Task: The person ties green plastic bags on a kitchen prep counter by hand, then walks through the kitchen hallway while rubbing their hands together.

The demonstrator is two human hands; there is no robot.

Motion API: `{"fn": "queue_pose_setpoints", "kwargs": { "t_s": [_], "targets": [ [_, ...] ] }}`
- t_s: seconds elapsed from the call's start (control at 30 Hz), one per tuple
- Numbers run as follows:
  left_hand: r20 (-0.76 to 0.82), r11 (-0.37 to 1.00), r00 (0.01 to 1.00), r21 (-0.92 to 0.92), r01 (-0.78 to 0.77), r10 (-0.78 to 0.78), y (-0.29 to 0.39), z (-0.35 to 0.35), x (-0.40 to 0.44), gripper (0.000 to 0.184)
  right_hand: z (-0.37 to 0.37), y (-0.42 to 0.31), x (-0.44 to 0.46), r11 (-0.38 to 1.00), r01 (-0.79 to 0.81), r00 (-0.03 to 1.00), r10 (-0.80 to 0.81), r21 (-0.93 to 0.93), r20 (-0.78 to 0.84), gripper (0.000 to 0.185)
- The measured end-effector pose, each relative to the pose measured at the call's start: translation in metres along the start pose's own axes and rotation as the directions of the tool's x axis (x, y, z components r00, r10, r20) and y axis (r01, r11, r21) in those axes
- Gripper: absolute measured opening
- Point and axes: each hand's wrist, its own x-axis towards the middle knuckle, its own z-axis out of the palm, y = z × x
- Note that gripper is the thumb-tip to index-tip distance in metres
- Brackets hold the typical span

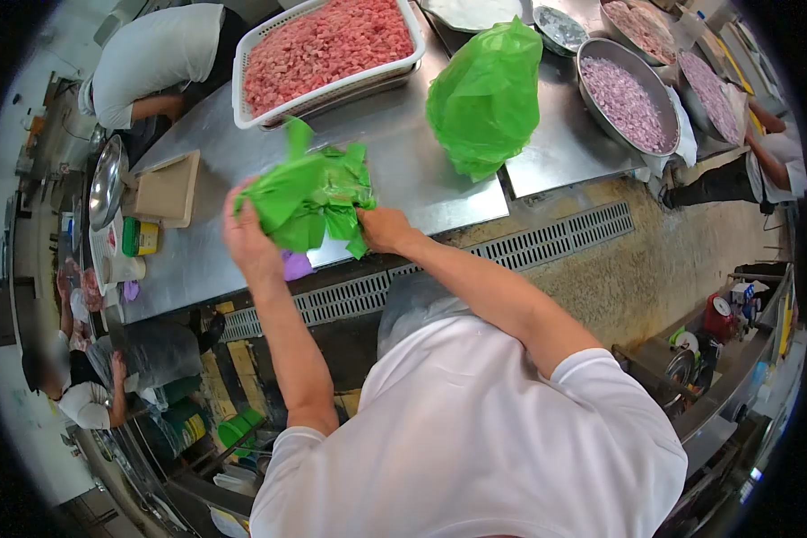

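Observation:
Crumpled green plastic bags (305,202) are bunched between my two hands over the front edge of the steel table. My left hand (247,229) grips their left side, its fingers partly hidden by the plastic. At the lower right of the bunch, my right hand (383,229) is closed on the plastic. A full, rounded green bag (486,100) stands on the table to the right. Behind the bunch, a white basket (339,92) holds cubed raw meat (327,49). A purple piece (297,264) shows below the bunch.
Metal bowls (668,143) of chopped onion stand at the right. At the left are a brown tray (191,190), a steel bowl (108,182) and a green-yellow container (141,237). Co-workers (157,58) stand around the tables. A floor grate (547,247) runs below the table edge.

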Motion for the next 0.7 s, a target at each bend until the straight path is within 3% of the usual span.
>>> {"fn": "queue_pose_setpoints", "kwargs": {
  "t_s": [0.13,0.23,0.33,0.43,0.47,0.5,0.57,0.63,0.7],
  "targets": [
    [-0.068,0.99,0.996,-0.131,-0.057,0.048,0.059,0.001,0.006,0.031,0.001,0.003,-0.001,0.989,0.092,0.994,-0.084,0.115,-0.067,0.03],
    [-0.095,0.96,0.991,-0.271,0.062,-0.091,0.058,-0.011,0.009,0.031,-0.012,0.005,-0.018,0.915,0.183,0.971,-0.112,0.359,-0.21,0.022],
    [-0.072,0.931,0.972,-0.309,0.193,-0.225,0.041,-0.006,0.003,0.032,-0.046,0.008,-0.039,0.871,0.094,0.984,-0.007,0.482,-0.179,0.019],
    [-0.138,0.977,0.98,-0.179,0.119,-0.145,0.032,0.026,-0.008,0.029,-0.071,0.015,-0.058,0.646,-0.093,0.986,0.167,0.758,-0.021,0.019],
    [-0.063,0.989,0.998,-0.145,-0.001,-0.008,0.019,0.029,-0.007,0.024,-0.077,0.018,-0.067,0.608,-0.071,0.987,0.158,0.791,-0.033,0.017],
    [-0.056,0.992,0.991,0.028,-0.12,0.121,0.021,0.039,-0.008,0.021,-0.08,0.02,-0.074,0.578,-0.067,0.98,0.189,0.813,-0.054,0.017],
    [0.027,0.87,0.932,0.35,-0.347,0.361,0.027,0.07,-0.015,0.015,-0.085,0.029,-0.087,0.517,-0.055,0.962,0.258,0.854,-0.094,0.016],
    [0.308,0.746,0.831,0.371,-0.553,0.463,0.01,0.096,-0.022,0.019,-0.069,0.064,-0.091,0.511,-0.094,0.945,0.315,0.855,-0.085,0.021],
    [0.601,0.677,0.727,0.385,-0.627,0.332,-0.029,0.12,-0.041,0.026,-0.057,0.098,-0.097,0.546,-0.098,0.919,0.371,0.832,-0.136,0.027]
  ]
}}
